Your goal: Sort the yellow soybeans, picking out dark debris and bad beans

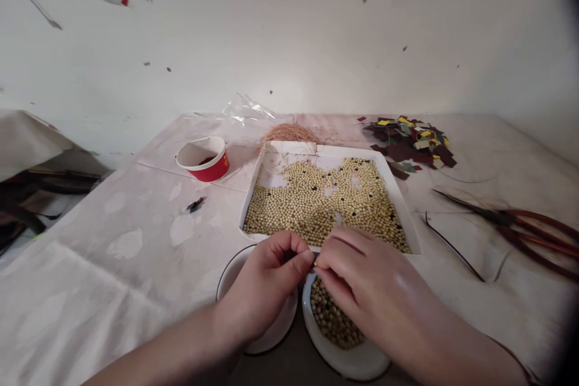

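My left hand [265, 286] and my right hand [368, 280] meet at the fingertips, above the near edge of a white tray. Both are closed in a pinch. A tiny yellowish bead [315, 264] shows at the right fingertips, almost touching the left thumb; whatever the left fingers hold is hidden. The shallow white tray [248, 205] carries many cream-yellow beads [312, 199] with a few dark ones among them. Under my left hand is a dark-rimmed bowl [230, 274]. Below my right hand, a second bowl [357, 365] contains darker, brownish beads [337, 319].
A red paper cup [210, 170] with dark red contents stands left of the tray. Behind it lie copper-coloured wire [289, 132] and clear plastic [248, 110]. Coloured scraps [407, 143] are heaped at back right. Red-handled pliers [511, 220] and a thin dark strip [452, 248] lie right.
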